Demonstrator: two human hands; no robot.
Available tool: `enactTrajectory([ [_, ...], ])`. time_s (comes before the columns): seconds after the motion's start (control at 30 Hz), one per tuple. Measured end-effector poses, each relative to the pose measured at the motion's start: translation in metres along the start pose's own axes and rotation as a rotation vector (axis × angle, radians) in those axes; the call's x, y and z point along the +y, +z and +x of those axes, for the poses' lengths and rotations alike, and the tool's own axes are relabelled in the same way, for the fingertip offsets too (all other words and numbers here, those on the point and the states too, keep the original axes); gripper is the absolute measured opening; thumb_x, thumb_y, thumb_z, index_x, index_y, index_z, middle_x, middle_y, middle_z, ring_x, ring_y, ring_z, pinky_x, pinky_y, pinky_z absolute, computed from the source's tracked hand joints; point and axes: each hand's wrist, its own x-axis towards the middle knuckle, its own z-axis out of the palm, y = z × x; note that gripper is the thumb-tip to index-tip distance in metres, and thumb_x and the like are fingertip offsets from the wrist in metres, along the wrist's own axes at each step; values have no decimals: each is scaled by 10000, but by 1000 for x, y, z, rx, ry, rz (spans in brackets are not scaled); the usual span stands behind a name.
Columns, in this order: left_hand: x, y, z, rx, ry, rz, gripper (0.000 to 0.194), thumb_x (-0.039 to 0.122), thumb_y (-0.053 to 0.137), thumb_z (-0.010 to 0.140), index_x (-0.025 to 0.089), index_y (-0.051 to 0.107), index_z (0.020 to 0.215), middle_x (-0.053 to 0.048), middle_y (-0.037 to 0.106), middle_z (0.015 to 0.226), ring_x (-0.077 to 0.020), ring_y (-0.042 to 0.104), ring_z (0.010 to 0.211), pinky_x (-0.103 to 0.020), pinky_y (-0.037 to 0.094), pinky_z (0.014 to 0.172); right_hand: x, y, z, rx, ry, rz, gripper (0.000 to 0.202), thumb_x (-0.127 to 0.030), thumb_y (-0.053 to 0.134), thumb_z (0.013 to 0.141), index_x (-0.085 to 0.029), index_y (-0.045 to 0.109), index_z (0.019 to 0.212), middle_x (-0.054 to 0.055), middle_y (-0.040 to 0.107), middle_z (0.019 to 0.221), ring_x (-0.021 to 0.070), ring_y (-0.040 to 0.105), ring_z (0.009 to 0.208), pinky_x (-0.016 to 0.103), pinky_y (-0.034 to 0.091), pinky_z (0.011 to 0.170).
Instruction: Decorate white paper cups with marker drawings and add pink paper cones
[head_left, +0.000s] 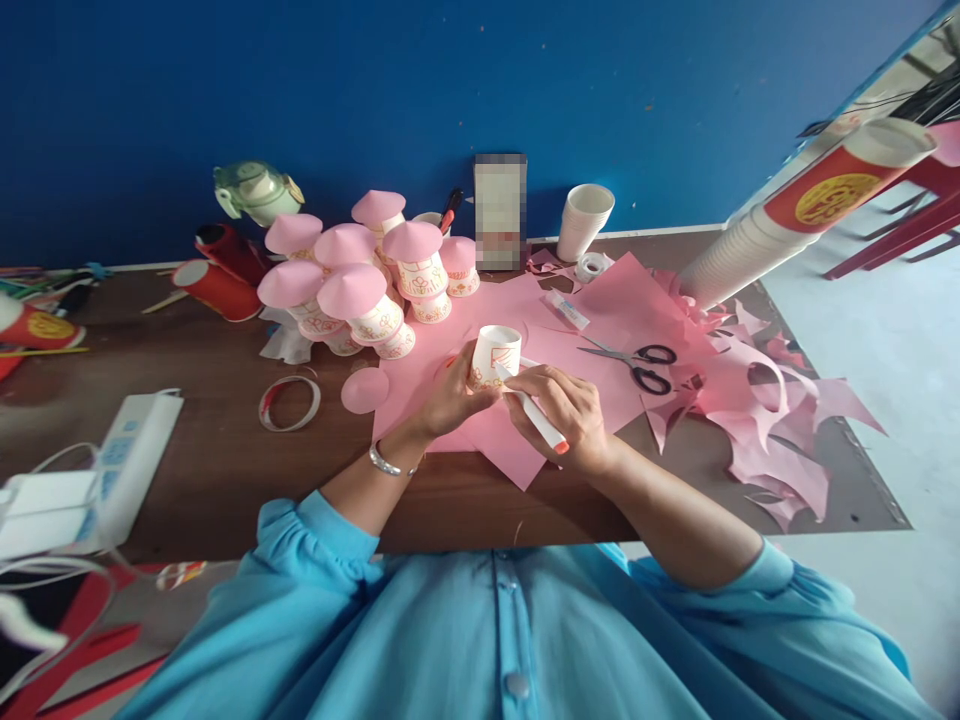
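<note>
My left hand [451, 393] is closed around a white paper cup [499, 347], which is held upside down above the pink paper. Orange line drawings of flowers and a window-like shape show on the cup's side. A white marker [541, 421] with an orange end is gripped in my right hand [566, 408], its tip at the cup's drawn side. Left of my hands stand several decorated cups with pink paper cone roofs [354, 291], some stacked. Sheets of pink paper [480, 435] lie beneath my hands.
Black-handled scissors [649, 368], a glue tube [566, 310] and pink scraps [780, 450] lie to the right. A long stack of paper cups [757, 250] leans there. At left are a tape roll [289, 404], red cups [217, 290] and a power strip [139, 465]. A phone [500, 212] stands against the wall.
</note>
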Motion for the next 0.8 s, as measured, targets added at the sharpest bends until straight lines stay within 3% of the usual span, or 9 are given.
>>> enactTrajectory([
  [0.13,4,-1,0,1,4,41,703,734,727,808,179,591,1217,-110,739,1117,-286,688,1002,-401,555,845,2,-2,0,37,8,-29,220,-89,645,979,-222,590,1145,27,772,858,175,767,740,278,627,671],
  [0.33,8,-1,0,-6,-4,80,569,576,731,836,180,585,1217,-104,736,1141,-278,685,1032,-393,554,871,4,-3,0,41,33,-65,198,-92,622,980,-225,606,1126,29,752,832,178,750,713,283,611,646],
  [0.67,8,0,-1,-2,-3,27,651,666,734,836,168,590,1228,-116,730,1127,-282,678,1016,-397,554,860,2,-1,-1,-1,18,-24,233,-83,622,977,-229,586,1155,27,766,865,184,762,754,290,620,673],
  [0.8,10,-1,-2,-9,-19,59,640,634,766,841,168,593,1244,-115,740,1139,-272,677,1004,-386,553,848,1,0,1,5,0,-15,217,-78,639,974,-216,583,1132,35,774,869,182,764,754,285,621,669],
])
